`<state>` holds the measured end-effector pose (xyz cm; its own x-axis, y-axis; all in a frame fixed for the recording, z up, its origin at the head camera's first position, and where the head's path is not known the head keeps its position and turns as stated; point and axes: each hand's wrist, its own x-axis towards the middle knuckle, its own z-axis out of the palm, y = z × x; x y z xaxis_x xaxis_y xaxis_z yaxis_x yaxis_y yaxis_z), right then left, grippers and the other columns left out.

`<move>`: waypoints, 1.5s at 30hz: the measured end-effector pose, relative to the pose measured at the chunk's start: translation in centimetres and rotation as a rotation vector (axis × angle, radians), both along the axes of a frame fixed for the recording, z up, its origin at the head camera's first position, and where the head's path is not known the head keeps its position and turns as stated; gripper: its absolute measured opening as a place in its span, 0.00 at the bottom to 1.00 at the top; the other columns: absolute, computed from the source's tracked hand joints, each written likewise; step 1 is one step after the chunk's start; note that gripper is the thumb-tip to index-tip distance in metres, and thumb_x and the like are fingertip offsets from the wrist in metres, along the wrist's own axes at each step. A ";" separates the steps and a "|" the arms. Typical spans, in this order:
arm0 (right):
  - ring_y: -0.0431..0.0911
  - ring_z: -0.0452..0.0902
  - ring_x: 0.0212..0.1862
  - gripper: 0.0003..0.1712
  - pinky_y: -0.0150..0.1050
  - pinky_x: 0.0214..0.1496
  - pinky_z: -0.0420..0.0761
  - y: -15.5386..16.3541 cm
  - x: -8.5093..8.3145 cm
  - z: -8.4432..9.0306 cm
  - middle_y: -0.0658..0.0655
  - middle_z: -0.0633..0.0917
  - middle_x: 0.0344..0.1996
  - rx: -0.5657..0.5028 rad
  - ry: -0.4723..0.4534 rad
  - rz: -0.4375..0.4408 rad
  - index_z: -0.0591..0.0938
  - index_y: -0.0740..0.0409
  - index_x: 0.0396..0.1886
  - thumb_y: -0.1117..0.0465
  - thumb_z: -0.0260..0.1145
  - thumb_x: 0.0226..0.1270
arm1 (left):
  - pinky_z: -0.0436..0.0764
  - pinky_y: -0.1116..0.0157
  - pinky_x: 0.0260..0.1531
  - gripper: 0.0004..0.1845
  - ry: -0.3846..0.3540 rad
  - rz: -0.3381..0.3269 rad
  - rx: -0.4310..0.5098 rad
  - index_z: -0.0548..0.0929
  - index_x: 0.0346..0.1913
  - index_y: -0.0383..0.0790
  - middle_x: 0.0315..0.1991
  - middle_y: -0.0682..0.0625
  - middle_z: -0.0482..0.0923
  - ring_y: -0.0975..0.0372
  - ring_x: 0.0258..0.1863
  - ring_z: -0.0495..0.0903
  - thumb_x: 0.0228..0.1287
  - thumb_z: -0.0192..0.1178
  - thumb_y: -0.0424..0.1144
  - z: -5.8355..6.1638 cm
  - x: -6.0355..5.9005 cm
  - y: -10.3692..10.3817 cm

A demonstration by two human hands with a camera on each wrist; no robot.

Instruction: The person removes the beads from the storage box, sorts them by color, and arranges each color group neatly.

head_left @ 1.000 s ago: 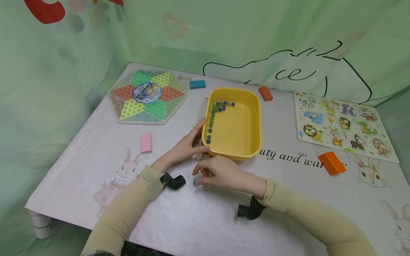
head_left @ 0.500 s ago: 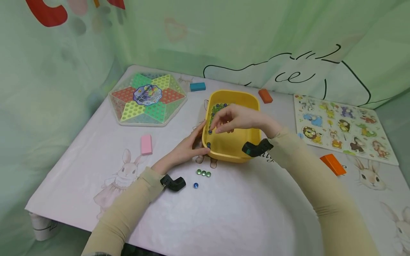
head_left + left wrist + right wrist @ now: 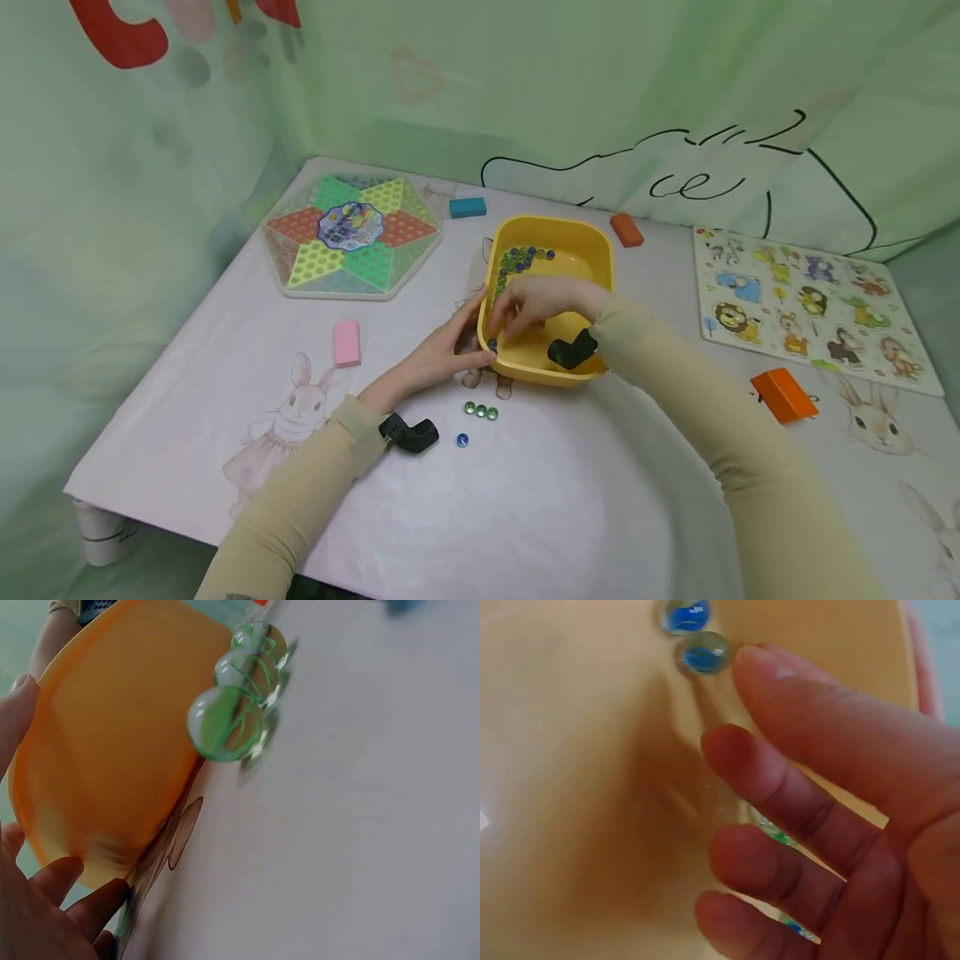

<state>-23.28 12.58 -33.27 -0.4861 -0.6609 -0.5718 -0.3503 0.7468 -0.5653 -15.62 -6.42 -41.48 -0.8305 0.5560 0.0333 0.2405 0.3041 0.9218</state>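
Note:
In the head view my left hand (image 3: 438,348) rests against the left front corner of a yellow plastic bin (image 3: 540,373), thumb at the rim and fingers along the outer wall. The left wrist view shows these fingers spread on the bin. Inside the bin is my right hand (image 3: 536,302), near its left wall. In the right wrist view its thumb and fingers stand apart, nothing between them, close to a blue marble (image 3: 705,654). Several green and blue marbles (image 3: 519,260) lie along the bin's far left. Three green marbles (image 3: 482,411) and one blue marble (image 3: 462,440) sit on the table.
A Chinese checkers set (image 3: 351,233) lies at the back left, and an animal puzzle board (image 3: 810,308) at the right. Around the bin are a pink block (image 3: 347,343), a blue block (image 3: 468,207), a red-orange block (image 3: 626,230) and an orange block (image 3: 784,395).
My right hand has gone from the table marbles up into the bin, then down toward its near left corner. The green and blue marbles on the table are left uncovered. My left hand stays put.

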 end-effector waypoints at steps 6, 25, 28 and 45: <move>0.42 0.68 0.26 0.11 0.30 0.28 0.68 -0.4 0.3 -0.8 0.51 0.76 0.27 0.002 0.032 0.023 0.85 0.54 0.42 0.62 0.67 0.59 | 0.52 0.55 0.69 0.47 0.015 0.002 0.000 0.39 0.72 0.63 0.71 0.49 0.55 0.59 0.71 0.52 0.60 0.60 0.48 0.1 0.0 0.0; 0.39 0.66 0.18 0.08 0.29 0.21 0.69 -0.3 0.5 -0.8 0.50 0.76 0.23 -0.029 0.091 0.044 0.83 0.58 0.38 0.61 0.66 0.59 | 0.51 0.54 0.69 0.47 0.003 -0.006 0.007 0.40 0.72 0.63 0.72 0.51 0.51 0.59 0.72 0.49 0.58 0.60 0.56 0.2 0.1 -0.1; 0.40 0.66 0.17 0.08 0.29 0.20 0.68 0.2 0.3 -0.1 0.51 0.76 0.23 -0.039 0.118 0.000 0.83 0.58 0.39 0.61 0.65 0.60 | 0.51 0.56 0.69 0.47 -0.004 -0.006 0.013 0.39 0.72 0.63 0.72 0.50 0.53 0.59 0.71 0.51 0.59 0.60 0.52 0.2 0.1 -0.1; 0.44 0.70 0.22 0.09 0.33 0.24 0.74 2.8 4.5 5.5 0.51 0.77 0.24 -0.226 0.287 -0.044 0.81 0.56 0.38 0.57 0.65 0.61 | 0.52 0.55 0.69 0.47 -0.018 0.006 0.011 0.39 0.72 0.65 0.71 0.50 0.56 0.59 0.70 0.53 0.60 0.60 0.47 0.1 0.1 0.0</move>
<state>-18.77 15.43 -27.77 -0.6361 -0.7299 -0.2504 -0.4887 0.6322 -0.6012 -15.48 -6.37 -41.41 -0.8341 0.5511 0.0241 0.2220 0.2955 0.9292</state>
